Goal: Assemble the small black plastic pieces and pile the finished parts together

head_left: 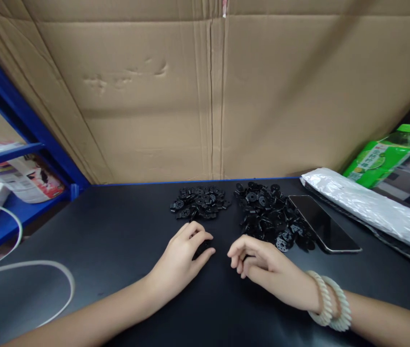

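Note:
Two heaps of small black parts lie on the black table: a smaller heap [201,201] in the middle and a larger heap [271,212] to its right. My left hand [185,250] rests just in front of the smaller heap, fingers curled around a dark part [200,247] that shows only partly between thumb and fingers. Near the front of the larger heap is my right hand [268,270], its fingers loosely bent and thumb tucked under them; whatever it may hold is hidden. Two pale twisted bangles [329,302] circle the right wrist.
A phone [324,224] lies right of the larger heap, beside a silvery package [371,207] and a green bottle [380,156]. Cardboard [147,96] stands behind the table [118,231]. At left are a blue shelf [51,159] and a white cable [60,265].

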`<state>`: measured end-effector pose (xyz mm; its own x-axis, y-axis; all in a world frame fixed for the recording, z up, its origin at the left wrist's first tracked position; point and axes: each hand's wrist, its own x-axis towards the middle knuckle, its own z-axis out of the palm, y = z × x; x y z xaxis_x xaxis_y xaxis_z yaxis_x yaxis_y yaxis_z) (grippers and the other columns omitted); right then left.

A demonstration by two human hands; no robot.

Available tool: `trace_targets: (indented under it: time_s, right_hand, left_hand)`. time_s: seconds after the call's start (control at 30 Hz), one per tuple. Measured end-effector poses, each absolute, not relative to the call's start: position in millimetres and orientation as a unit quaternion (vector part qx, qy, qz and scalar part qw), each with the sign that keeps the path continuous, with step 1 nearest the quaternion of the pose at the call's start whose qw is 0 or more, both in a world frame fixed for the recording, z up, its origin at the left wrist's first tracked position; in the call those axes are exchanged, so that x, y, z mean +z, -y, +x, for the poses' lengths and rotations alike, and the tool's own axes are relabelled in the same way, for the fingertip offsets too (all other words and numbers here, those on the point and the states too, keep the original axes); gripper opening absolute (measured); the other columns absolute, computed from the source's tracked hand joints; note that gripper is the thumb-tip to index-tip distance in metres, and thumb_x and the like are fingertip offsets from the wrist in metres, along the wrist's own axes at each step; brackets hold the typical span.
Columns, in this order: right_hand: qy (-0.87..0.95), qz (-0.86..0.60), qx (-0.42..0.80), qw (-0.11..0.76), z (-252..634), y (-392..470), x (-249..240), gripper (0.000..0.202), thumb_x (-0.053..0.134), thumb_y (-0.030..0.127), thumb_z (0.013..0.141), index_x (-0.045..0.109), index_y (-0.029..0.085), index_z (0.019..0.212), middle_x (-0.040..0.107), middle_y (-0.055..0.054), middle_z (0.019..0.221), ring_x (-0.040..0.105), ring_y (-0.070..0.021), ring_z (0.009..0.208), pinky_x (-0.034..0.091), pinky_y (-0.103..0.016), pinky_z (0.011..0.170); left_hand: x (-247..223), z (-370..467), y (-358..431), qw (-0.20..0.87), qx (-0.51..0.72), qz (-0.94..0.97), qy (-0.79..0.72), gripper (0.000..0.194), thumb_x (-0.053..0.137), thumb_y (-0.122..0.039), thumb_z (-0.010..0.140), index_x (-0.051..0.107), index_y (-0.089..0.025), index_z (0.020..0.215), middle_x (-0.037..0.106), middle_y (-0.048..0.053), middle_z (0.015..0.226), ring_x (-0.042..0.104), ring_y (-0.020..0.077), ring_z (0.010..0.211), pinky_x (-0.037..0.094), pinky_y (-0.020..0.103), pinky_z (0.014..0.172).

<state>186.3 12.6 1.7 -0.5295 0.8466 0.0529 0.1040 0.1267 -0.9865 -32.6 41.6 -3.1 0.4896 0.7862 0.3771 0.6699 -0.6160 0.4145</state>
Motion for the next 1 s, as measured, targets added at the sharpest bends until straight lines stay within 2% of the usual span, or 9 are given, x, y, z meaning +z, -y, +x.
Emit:
trace_targets:
  time_s: [0.1, 0.17, 0.23, 0.3, 0.5, 0.7, 0.83, 1.0]
  right_hand:
    - [0.625, -0.343, 0.612, 0.343, 186.3, -17.1, -0.8, 0.026, 0.049, 0.005, 0.074, 0.054, 0.017, 0.096, 0.057, -0.001, 0.083, 0.057, -0.0109, 0.07, 0.049, -0.028, 0.066]
    - [0.575, -0.328, 0.662, 0.352, 185.8, -18.9, -1.9, 0.019, 0.052, 0.016, 0.081, 0.052, 0.018, 0.1, 0.058, -0.001, 0.083, 0.059, -0.012, 0.069, 0.05, -0.031, 0.067]
    - [0.526, -0.306, 0.71, 0.354, 184.5, -19.5, -1.9, 0.024, 0.055, 0.026, 0.085, 0.049, 0.019, 0.108, 0.059, -0.002, 0.086, 0.062, -0.0143, 0.076, 0.051, -0.035, 0.072]
    - [0.492, -0.282, 0.746, 0.349, 182.4, -19.0, -0.6, 0.032, 0.058, 0.03, 0.085, 0.048, 0.02, 0.113, 0.058, -0.003, 0.091, 0.062, -0.0162, 0.085, 0.05, -0.039, 0.08]
    - [0.485, -0.237, 0.771, 0.337, 172.9, -17.6, 5.7, 0.034, 0.062, 0.016, 0.075, 0.055, 0.019, 0.108, 0.057, -0.004, 0.099, 0.056, -0.0167, 0.097, 0.044, -0.036, 0.086]
    - [0.485, -0.224, 0.777, 0.332, 168.5, -21.1, 5.9, 0.044, 0.052, 0.003, 0.064, 0.058, 0.016, 0.105, 0.06, -0.002, 0.089, 0.056, -0.015, 0.091, 0.041, -0.031, 0.082]
    - [0.476, -0.219, 0.79, 0.318, 168.1, -21.5, 4.8, 0.051, 0.05, 0.001, 0.059, 0.057, 0.017, 0.107, 0.06, -0.001, 0.089, 0.055, -0.0149, 0.092, 0.038, -0.031, 0.085]
    - [0.48, -0.23, 0.794, 0.293, 164.5, -21.1, 6.6, 0.052, 0.047, 0.002, 0.054, 0.057, 0.017, 0.102, 0.058, 0.0, 0.086, 0.054, -0.0147, 0.087, 0.038, -0.029, 0.079]
  left_hand:
    - [1.2, -29.3, -37.7, 0.15, 0.323, 0.844, -0.402, 0.014, 0.061, -0.014, 0.081, 0.066, -0.019, 0.093, 0.062, 0.004, 0.089, 0.061, 0.017, 0.079, 0.053, 0.029, 0.071]
    - [4.9, -25.0, -32.1, 0.194, 0.373, 0.829, -0.37, 0.016, 0.061, -0.012, 0.081, 0.066, -0.019, 0.094, 0.063, 0.004, 0.093, 0.062, 0.0168, 0.083, 0.053, 0.028, 0.074]
    - [7.2, -19.5, -25.4, 0.235, 0.418, 0.808, -0.343, 0.018, 0.061, -0.011, 0.081, 0.064, -0.019, 0.096, 0.064, 0.005, 0.097, 0.063, 0.0176, 0.09, 0.052, 0.029, 0.08]
    - [7.0, -14.3, -19.2, 0.274, 0.445, 0.786, -0.331, 0.019, 0.063, -0.01, 0.08, 0.063, -0.019, 0.097, 0.065, 0.005, 0.097, 0.063, 0.0179, 0.092, 0.053, 0.03, 0.081]
    - [0.7, -8.1, -11.4, 0.305, 0.443, 0.784, -0.309, 0.023, 0.066, -0.01, 0.077, 0.064, -0.019, 0.099, 0.065, 0.004, 0.088, 0.061, 0.0149, 0.073, 0.053, 0.027, 0.068]
    - [2.2, -5.2, -11.8, 0.294, 0.446, 0.797, -0.282, 0.021, 0.068, -0.009, 0.077, 0.069, -0.019, 0.095, 0.069, 0.007, 0.093, 0.065, 0.0189, 0.083, 0.055, 0.03, 0.074]
    - [2.6, -3.8, -11.4, 0.306, 0.444, 0.796, -0.276, 0.017, 0.07, -0.012, 0.077, 0.071, -0.018, 0.093, 0.072, 0.008, 0.093, 0.067, 0.02, 0.083, 0.056, 0.031, 0.075]
    - [3.5, -3.6, -9.7, 0.315, 0.42, 0.801, -0.287, 0.019, 0.07, -0.01, 0.075, 0.073, -0.018, 0.092, 0.073, 0.008, 0.093, 0.068, 0.0198, 0.079, 0.057, 0.028, 0.07]
